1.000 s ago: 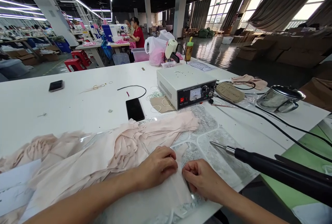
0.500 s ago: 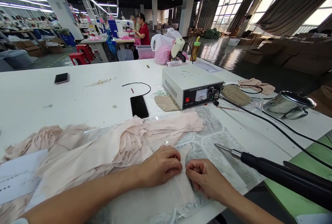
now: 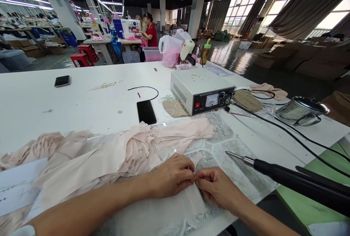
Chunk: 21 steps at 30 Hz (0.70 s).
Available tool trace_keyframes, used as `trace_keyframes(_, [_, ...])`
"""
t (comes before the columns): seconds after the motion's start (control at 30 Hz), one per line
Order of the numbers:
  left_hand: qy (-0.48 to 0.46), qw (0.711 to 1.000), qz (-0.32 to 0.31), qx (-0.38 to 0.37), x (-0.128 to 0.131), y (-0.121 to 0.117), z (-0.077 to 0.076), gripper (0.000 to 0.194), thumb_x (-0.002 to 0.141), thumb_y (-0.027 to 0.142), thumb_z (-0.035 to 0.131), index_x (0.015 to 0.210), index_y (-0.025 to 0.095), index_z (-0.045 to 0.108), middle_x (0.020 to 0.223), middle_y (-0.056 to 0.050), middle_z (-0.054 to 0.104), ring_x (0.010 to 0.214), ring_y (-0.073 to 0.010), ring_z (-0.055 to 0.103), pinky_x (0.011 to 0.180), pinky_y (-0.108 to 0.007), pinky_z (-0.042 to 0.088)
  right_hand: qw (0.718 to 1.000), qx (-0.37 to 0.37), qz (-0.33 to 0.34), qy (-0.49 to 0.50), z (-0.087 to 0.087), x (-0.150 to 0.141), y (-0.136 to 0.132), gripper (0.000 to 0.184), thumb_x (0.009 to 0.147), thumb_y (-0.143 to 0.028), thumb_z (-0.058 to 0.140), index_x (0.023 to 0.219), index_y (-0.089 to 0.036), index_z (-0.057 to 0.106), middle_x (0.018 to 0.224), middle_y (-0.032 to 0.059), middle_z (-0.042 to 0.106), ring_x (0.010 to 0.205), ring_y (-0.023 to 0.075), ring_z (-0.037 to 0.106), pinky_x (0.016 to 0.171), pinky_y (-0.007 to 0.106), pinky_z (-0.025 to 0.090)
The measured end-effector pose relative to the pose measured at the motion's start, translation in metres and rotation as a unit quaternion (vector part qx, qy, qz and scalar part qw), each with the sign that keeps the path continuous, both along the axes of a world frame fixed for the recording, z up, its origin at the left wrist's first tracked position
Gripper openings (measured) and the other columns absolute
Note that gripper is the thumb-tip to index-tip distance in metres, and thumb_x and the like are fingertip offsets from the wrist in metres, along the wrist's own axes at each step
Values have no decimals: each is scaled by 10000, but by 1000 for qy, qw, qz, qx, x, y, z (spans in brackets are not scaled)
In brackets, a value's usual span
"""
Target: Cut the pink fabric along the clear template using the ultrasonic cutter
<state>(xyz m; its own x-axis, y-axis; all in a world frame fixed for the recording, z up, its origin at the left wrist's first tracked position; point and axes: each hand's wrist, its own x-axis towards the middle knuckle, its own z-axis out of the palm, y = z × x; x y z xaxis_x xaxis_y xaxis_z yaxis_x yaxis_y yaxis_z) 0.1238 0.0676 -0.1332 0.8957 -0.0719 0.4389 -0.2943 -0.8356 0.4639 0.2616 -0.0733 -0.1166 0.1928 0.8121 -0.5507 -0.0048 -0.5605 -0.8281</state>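
Note:
A pale pink fabric piece (image 3: 188,201) lies flat in front of me on a clear plastic sheet (image 3: 232,170). My left hand (image 3: 175,176) rests on it, fingers curled, pinching at its right edge. Close beside it, my right hand (image 3: 216,188) pinches the same edge between thumb and index finger. The two sets of fingertips nearly touch, and the fabric between them is mostly hidden. Just right of my right hand is a black handheld tool (image 3: 290,181) with a pointed metal tip, held by neither hand. Layered pale pink fabric pieces (image 3: 109,156) lie left and beyond.
A grey control box (image 3: 202,90) with a dial stands mid-table, cabled at its right. Nearby are a black phone (image 3: 146,112), a second phone (image 3: 62,81), scissors (image 3: 104,86) and a lidded metal cup (image 3: 299,110). Across the table a person in red (image 3: 151,34) sits at a sewing machine.
My left hand has shifted slightly right, bringing its fingertips up against those of my right hand at the fabric's edge. My right hand has barely moved.

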Motion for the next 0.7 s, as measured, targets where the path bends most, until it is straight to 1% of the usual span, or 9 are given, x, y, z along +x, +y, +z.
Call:
trace_keyframes(0.2, [33,999,-20,6,2,-1,4,113,925,121,550,824,162,579,1022,-79,647,927,-163,606,894,-310,455,1000,0,-4,-6,-1,-1,1,149,694,-313,512,654,-187,581,399,-83,438,291,50,239,340,216,176])
trace_keyframes(0.37, [41,998,-38,16,2,-1,8,129,926,100,505,816,156,538,1003,-81,639,900,-157,592,878,-304,452,1000,11,-15,-24,-2,-3,3,121,704,-234,488,587,-203,498,387,-85,425,301,56,254,353,211,191])
trace_keyframes(0.43, [34,999,-38,14,1,-1,9,137,918,89,491,806,157,528,982,-79,635,884,-157,587,857,-301,453,999,18,-24,-39,-2,-5,3,127,696,-186,487,571,-206,474,381,-85,421,313,57,269,365,207,203])
trace_keyframes(0.53, [35,999,-34,5,0,0,10,143,911,88,476,799,164,520,970,-80,632,880,-160,586,844,-297,456,998,20,-30,-59,-1,-5,2,128,693,-134,490,584,-201,484,400,-84,443,325,55,284,385,201,226])
trace_keyframes(0.7, [38,999,-23,-12,0,3,7,120,890,92,489,806,171,524,973,-79,636,877,-163,592,852,-297,459,996,11,-23,-88,-2,-6,1,137,711,-113,479,608,-201,497,417,-83,450,315,60,286,379,205,245])
